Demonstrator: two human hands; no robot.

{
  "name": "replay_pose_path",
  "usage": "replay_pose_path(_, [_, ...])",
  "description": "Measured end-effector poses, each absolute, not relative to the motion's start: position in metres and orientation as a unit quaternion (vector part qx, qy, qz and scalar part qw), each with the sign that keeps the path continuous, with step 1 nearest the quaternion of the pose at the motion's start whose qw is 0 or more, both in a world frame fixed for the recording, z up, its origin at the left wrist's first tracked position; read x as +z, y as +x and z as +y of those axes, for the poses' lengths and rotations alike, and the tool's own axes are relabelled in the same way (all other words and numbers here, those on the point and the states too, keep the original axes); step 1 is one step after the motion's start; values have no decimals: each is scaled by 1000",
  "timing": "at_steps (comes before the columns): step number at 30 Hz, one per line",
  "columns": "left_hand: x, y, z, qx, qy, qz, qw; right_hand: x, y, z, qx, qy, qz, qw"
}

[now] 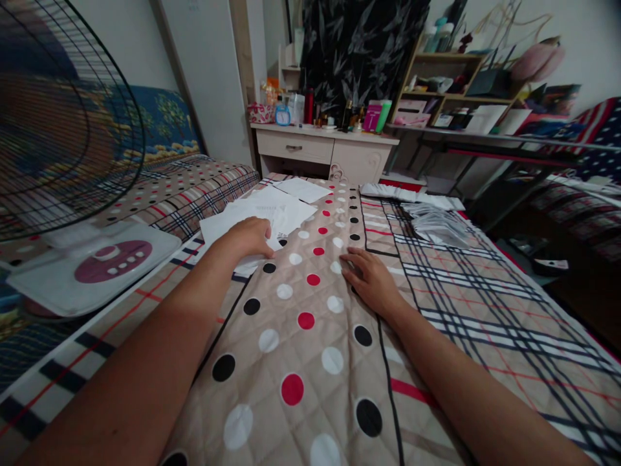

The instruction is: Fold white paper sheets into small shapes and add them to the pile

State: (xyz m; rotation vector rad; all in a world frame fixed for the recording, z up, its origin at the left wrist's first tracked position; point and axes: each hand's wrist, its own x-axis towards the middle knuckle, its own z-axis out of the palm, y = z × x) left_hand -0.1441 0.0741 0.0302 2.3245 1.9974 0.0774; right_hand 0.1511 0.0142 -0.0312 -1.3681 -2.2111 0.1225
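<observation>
My left hand (pixel 253 237) is at the near edge of a loose pile of white paper sheets (pixel 291 213) on the left of the bed. Its fingers curl over the paper and its thumb sits at the edge, closed on a sheet; the fingertips are partly hidden. My right hand (pixel 369 277) rests palm down on the dotted bedcover (pixel 303 353), fingers stretched out and holding nothing. Farther right lies a fanned stack of folded white papers (pixel 439 225). Behind it is a long row of white papers (pixel 410 193).
A fan (pixel 63 123) with a white base (pixel 160 241) stands close on the left. Beyond the bed is a white dresser (pixel 295 145) carrying bottles and a blue alarm clock (pixel 282 115). A wooden shelf (pixel 449 57) stands at the back right.
</observation>
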Motion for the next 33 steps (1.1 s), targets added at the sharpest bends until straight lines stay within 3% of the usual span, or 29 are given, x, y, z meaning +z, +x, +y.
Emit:
replay_pose_path(9, [34, -161, 79, 97, 747, 640, 147, -31, 151, 15, 45, -505, -818, 272])
replay_pose_path(12, [40, -155, 77, 133, 738, 647, 139, -33, 152, 15, 64, -503, -813, 287])
replay_pose_path(15, [58, -131, 64, 234, 754, 600, 130, -34, 152, 15, 124, -499, -782, 351])
replay_pose_path(20, [100, -82, 22, 333, 757, 493, 270, -21, 150, 6, 117, -466, -691, 541])
replay_pose_path(24, [114, -72, 6, 433, 704, 428, 365, -9, 149, -6, 138, -428, -683, 575])
replay_pose_path(29, [79, -77, 34, 453, 636, 487, 391, -13, 149, -7, 369, -394, -645, 540])
replay_pose_path(33, [26, -77, 60, 441, 635, 523, 359, -16, 147, 0, 384, -398, -640, 534])
